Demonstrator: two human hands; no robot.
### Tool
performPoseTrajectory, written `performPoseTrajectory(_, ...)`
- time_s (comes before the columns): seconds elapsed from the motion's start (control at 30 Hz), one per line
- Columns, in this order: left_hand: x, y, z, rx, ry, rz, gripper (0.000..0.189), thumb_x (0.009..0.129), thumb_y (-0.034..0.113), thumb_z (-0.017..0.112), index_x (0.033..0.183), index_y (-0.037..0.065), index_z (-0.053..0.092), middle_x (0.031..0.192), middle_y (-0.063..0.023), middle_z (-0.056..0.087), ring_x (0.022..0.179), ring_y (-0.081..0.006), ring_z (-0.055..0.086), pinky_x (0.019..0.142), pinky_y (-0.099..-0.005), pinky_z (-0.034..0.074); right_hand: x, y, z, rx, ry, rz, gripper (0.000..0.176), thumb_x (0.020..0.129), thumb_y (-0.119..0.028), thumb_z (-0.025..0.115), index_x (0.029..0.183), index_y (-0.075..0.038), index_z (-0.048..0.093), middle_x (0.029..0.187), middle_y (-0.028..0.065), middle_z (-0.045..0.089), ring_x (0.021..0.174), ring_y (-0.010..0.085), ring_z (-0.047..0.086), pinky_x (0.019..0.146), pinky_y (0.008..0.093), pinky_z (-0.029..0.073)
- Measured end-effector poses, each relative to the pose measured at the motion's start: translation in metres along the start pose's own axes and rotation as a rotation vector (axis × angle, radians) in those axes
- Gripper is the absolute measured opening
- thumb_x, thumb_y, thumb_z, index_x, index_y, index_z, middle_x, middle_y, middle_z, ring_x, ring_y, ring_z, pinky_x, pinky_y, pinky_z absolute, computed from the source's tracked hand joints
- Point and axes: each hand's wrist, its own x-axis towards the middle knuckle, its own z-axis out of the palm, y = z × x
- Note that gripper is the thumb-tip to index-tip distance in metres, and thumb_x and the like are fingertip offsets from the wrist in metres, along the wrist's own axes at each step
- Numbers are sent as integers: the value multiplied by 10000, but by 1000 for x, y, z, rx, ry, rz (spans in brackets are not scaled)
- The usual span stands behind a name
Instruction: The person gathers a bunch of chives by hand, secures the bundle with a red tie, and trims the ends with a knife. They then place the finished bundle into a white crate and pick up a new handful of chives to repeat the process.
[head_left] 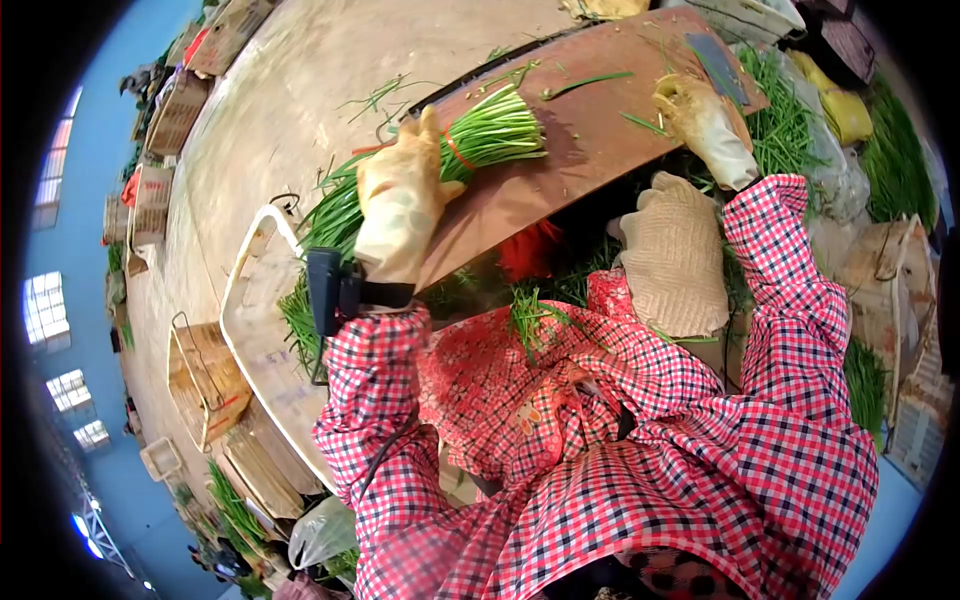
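A bundle of garlic chives [495, 130], with a red band around it, lies on a reddish-brown board [575, 125], its cut white-green ends pointing right. My left hand [400, 195], in a pale stained glove, grips the bundle from above; its thumb shows along the near side, and the leaves trail down-left beneath it. Another red strip [375, 148] shows at that hand's far side. Near the board's right end is my right hand [705, 125], gloved too, with its fingers curled. What it holds, if anything, is hidden. A flat grey-blue piece [718, 68] lies just beyond it.
Loose green stalks [785, 120] are heaped to the right beside clear plastic. A white-rimmed crate [235, 290] stands at the left, with a wooden crate [205, 380] farther out. A beige knitted cover [678, 255] lies below the board. Stacked boxes [180, 110] line the far left.
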Motion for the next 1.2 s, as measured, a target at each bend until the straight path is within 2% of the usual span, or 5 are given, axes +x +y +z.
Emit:
performPoseTrajectory(0.27,58,44,50,-4,184,82,1230,598,531,858,1530,114,174,1486,-106,397,1376,-348,365,1076,-546,320,-25,68,10,-667,278,86,519,880,-346,662,1308,-79,537,1262,134,600,1137,317,579,940,390,488)
performPoseTrajectory(0.63,100,63,31,-538,224,383,1101,524,331,912,1422,15,359,1200,-182,615,1164,-340,562,964,-440,457,-23,149,6,-659,698,-71,579,842,-397,673,1352,-173,515,1139,113,657,1035,303,623,824,417,531)
performPoseTrajectory(0.9,77,48,55,-176,85,257,1121,530,439,904,1387,-24,348,1266,-226,574,1180,-358,562,964,-379,485,-15,165,34,-897,151,144,597,910,-130,527,1459,0,332,1243,225,570,1015,311,620,861,393,519)
performPoseTrajectory(1.07,81,67,72,-30,159,95,856,590,454,857,1218,21,468,996,-133,649,910,-287,660,763,-418,519,-5,127,25,-1335,15,9,373,797,-104,588,1126,57,657,1183,239,601,866,310,625,774,380,542)
performPoseTrajectory(1.2,77,56,83,-198,345,191,660,571,381,860,1060,44,570,852,-134,674,799,-294,677,729,-398,535,-14,133,30,-155,395,115,364,825,-113,620,1164,20,614,1054,131,634,838,226,610,674,322,526)
